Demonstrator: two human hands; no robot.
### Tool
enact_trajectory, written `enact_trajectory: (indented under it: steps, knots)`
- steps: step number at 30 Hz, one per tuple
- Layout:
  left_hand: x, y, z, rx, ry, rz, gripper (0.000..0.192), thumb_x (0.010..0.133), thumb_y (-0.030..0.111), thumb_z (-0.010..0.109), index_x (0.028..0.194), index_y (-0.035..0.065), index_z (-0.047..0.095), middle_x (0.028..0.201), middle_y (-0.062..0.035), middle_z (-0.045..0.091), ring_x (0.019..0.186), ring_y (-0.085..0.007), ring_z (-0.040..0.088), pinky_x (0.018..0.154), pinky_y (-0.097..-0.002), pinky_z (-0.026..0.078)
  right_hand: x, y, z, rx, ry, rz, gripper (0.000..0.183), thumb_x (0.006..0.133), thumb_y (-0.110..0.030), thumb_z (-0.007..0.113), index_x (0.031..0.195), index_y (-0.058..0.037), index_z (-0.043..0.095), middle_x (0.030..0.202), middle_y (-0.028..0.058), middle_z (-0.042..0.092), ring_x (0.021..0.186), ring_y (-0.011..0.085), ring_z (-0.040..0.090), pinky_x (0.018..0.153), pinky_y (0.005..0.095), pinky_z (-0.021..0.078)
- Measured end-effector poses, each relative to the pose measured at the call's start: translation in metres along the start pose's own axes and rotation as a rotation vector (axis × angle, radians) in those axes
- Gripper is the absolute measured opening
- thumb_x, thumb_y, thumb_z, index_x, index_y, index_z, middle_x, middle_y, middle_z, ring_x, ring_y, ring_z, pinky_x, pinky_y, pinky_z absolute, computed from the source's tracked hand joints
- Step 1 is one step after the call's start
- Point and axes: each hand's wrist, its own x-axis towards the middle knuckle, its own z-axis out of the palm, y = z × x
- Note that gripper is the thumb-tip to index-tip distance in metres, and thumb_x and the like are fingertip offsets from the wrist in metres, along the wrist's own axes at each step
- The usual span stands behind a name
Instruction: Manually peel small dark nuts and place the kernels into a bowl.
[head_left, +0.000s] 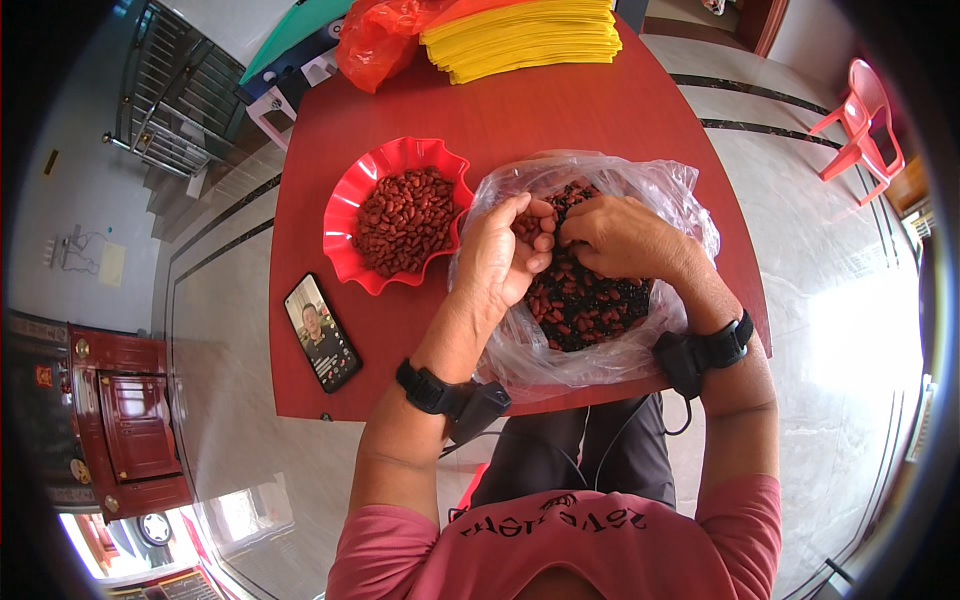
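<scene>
My left hand is cupped over the left side of a clear plastic bag, with red kidney beans showing between its thumb and curled fingers. Beside it, my right hand reaches palm down into the bag, fingertips bunched at the contents. Whether a bean is between those fingertips is hidden. In the open bag lies a mix of small black beans or grains and red kidney beans. To the left stands a red wavy-rimmed plastic bowl holding a heap of red kidney beans.
A smartphone with a lit screen lies near the left edge of the red table. At the far side are a stack of yellow sheets and a red plastic bag. A pink plastic chair stands off right.
</scene>
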Motion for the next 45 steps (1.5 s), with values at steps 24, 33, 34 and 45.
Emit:
enact_trajectory:
  steps: [24,33,34,45]
  knots:
    - [-0.002,0.000,0.004,0.016,-0.010,-0.040,0.022,0.083,0.020,0.046,0.074,0.0009,0.052,0.064,-0.0074,0.051,0.050,-0.0133,0.046,0.038,-0.0219,0.032,0.004,0.000,-0.006,0.120,0.467,-0.169,0.012,0.068,0.000,0.057,0.079,-0.0004,0.058,0.075,0.0117,0.055,0.070,0.0282,0.055,0.062,0.0340,0.0454]
    - [0.001,-0.003,0.003,-0.061,-0.160,-0.162,0.025,0.086,0.024,0.043,0.075,0.0026,0.050,0.065,-0.0076,0.050,0.052,-0.0145,0.046,0.038,-0.0207,0.032,0.006,-0.005,-0.003,0.223,0.459,-0.260,0.017,0.069,0.000,0.058,0.086,-0.0015,0.059,0.079,0.0120,0.056,0.076,0.0278,0.056,0.067,0.0341,0.0458]
    - [0.001,-0.002,0.003,-0.073,-0.150,-0.163,0.025,0.086,0.023,0.043,0.075,0.0023,0.051,0.065,-0.0076,0.050,0.052,-0.0145,0.046,0.038,-0.0204,0.032,0.006,-0.004,-0.002,0.226,0.471,-0.262,0.018,0.069,0.002,0.057,0.086,-0.0016,0.059,0.080,0.0120,0.056,0.077,0.0280,0.056,0.068,0.0342,0.0457]
    - [-0.001,0.003,-0.002,-0.136,0.009,0.104,0.023,0.085,0.020,0.042,0.081,-0.0006,0.051,0.069,-0.0085,0.050,0.052,-0.0124,0.043,0.037,-0.0192,0.030,0.005,0.007,0.003,0.034,0.214,-0.247,0.023,0.063,-0.013,0.064,0.083,-0.0028,0.059,0.089,0.0113,0.055,0.089,0.0292,0.051,0.077,0.0377,0.0414]
